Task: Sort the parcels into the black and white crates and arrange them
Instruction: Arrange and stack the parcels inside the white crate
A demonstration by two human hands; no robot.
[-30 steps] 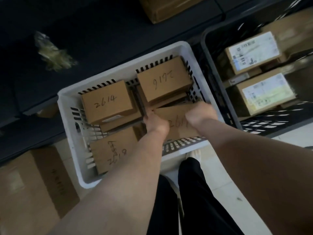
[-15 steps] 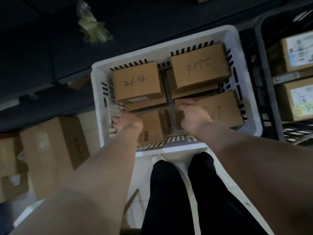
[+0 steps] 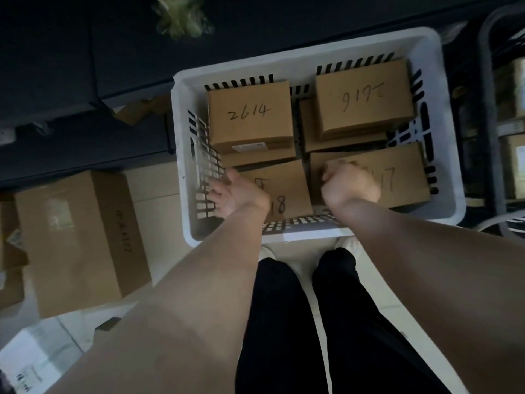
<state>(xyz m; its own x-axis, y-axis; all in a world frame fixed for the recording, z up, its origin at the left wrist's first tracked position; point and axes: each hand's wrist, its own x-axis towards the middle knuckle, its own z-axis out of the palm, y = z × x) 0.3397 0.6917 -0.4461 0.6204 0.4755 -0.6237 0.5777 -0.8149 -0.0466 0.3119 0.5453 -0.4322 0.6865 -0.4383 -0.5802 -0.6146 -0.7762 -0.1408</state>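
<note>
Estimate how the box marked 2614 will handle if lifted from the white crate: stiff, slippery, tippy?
Probably stiff: the box marked 2614 shows flat faces and crisp edges. Unlikely to roll; it sits flat on a second box beneath. Matte cardboard suggests fair grip, though a push could slide it off that lower box. Weight can't be judged.

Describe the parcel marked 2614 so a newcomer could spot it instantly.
Start at the white slotted crate just ahead of the person's feet. Look in its far-left corner. The top parcel there reads 2614 upright in marker, while the far-right parcel beside it has its number upside down.
</note>
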